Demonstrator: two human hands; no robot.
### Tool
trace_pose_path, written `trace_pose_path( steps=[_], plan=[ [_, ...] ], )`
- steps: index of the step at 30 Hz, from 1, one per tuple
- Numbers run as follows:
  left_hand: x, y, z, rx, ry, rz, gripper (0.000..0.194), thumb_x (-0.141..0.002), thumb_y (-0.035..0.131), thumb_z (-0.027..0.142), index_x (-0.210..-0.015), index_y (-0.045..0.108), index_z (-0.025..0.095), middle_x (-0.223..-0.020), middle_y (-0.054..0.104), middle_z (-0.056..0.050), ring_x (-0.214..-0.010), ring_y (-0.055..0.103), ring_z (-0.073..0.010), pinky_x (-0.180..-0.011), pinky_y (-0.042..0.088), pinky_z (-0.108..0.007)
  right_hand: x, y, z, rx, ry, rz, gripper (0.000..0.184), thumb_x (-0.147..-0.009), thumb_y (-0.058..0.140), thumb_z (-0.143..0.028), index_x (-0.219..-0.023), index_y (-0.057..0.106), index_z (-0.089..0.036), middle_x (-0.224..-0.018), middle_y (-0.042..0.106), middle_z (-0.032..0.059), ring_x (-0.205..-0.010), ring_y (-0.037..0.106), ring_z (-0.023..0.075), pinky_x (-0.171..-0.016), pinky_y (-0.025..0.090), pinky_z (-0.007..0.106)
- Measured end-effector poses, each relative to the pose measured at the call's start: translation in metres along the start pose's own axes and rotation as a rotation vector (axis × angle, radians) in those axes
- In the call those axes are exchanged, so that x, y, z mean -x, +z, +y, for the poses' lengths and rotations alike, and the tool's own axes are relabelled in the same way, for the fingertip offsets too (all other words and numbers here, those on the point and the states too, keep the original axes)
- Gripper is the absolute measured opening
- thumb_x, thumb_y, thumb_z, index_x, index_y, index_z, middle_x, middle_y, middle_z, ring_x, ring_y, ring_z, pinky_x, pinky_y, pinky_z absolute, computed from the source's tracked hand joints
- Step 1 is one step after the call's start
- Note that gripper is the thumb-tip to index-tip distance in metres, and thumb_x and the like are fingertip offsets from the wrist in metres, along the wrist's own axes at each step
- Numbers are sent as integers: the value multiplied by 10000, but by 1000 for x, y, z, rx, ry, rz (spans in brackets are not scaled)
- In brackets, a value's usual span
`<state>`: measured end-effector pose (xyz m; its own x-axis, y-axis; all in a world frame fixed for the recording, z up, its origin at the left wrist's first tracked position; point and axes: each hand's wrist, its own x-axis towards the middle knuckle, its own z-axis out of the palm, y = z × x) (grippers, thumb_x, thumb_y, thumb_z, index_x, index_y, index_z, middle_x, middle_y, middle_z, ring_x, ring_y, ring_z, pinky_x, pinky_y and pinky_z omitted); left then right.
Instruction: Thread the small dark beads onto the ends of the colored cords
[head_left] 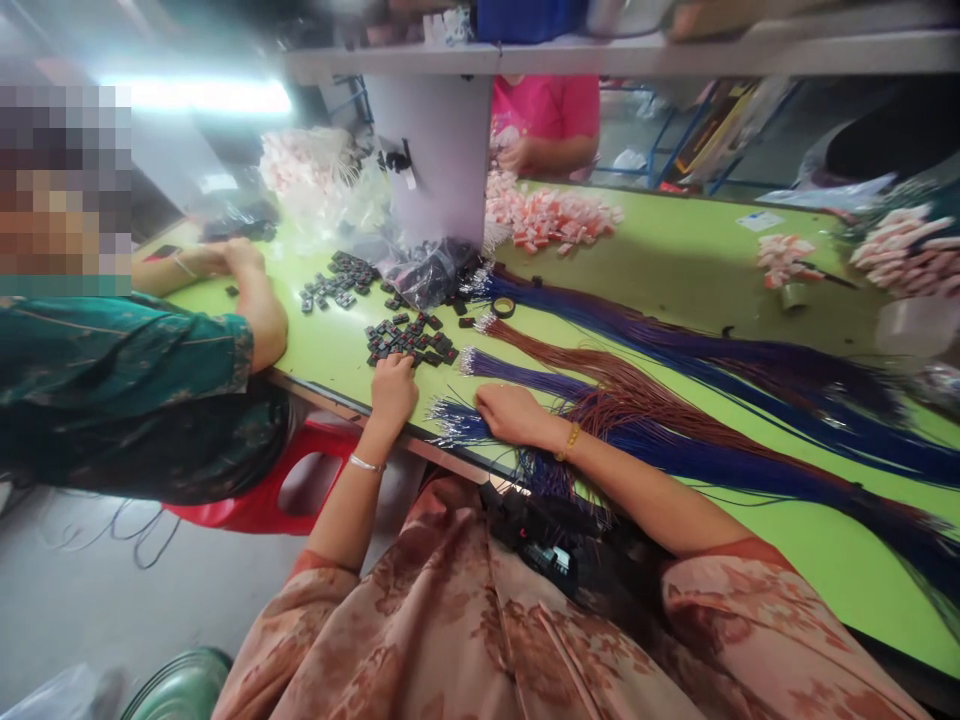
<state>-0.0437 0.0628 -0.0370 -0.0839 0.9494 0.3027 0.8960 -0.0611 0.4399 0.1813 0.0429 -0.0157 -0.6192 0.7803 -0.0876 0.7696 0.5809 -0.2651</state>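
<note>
My left hand (393,385) rests at the near edge of a small heap of black plastic connector pieces (411,340) on the green table (675,270); its fingers are curled and I cannot tell whether they pinch a piece. My right hand (508,412) lies palm down on the stripped ends of a blue wire bundle (457,420), fingers bent over the wires. Purple wires (525,375), brown wires (600,375) and more blue wires (675,330) fan out to the right across the table.
A co-worker in green (135,390) sits at the left with a hand (232,255) on the table near other black pieces (337,282). Another person in pink (544,125) stands behind piles of pink-white parts (551,215). A grey post (442,150), a tape roll (503,306) and a red stool (285,490) are close by.
</note>
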Motion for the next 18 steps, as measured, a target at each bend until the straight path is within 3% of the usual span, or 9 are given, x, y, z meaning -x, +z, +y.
trace_pose_path(
  steps=[3, 7, 10, 14, 18],
  plan=[
    [-2, 7, -19, -10, 27, 9, 199, -814, 484, 196, -890, 667, 174, -1045, 609, -121, -993, 530, -267, -912, 405, -403, 1, -2, 2, -9, -35, -27, 200, -910, 452, -299, -923, 598, -162, -934, 649, 96, -815, 557, 193, -655, 304, 278],
    [8, 8, -19, 15, -26, 31, 188, -770, 521, 171, -909, 647, 186, -990, 584, -104, -927, 547, -253, -842, 430, -382, 2, -5, 5, -7, -42, -15, 191, -915, 429, -253, -884, 596, -166, -898, 648, 81, -789, 551, 179, -653, 297, 275],
    [13, 3, -17, 124, -52, 72, 305, -734, 553, 148, -1031, 617, 174, -1038, 548, -105, -882, 555, -224, -823, 444, -362, 5, -6, 5, 49, -29, 25, 229, -928, 377, -229, -902, 592, -157, -916, 639, 103, -795, 543, 185, -661, 300, 275],
    [18, -5, -14, 548, -158, 85, 396, -694, 623, 169, -1089, 601, 165, -945, 574, -61, -754, 552, -154, -748, 465, -311, 8, -8, 9, 12, -10, 90, 212, -911, 385, -228, -885, 582, -154, -874, 635, 102, -740, 526, 175, -640, 291, 269],
    [27, -13, 0, 1119, -346, -49, 440, -647, 714, 216, -1076, 622, 177, -814, 617, -12, -714, 574, -113, -669, 466, -237, 3, -12, 7, -315, -55, 181, 132, -857, 442, -215, -822, 558, -165, -709, 592, 13, -597, 448, 115, -599, 284, 239]
  ],
)
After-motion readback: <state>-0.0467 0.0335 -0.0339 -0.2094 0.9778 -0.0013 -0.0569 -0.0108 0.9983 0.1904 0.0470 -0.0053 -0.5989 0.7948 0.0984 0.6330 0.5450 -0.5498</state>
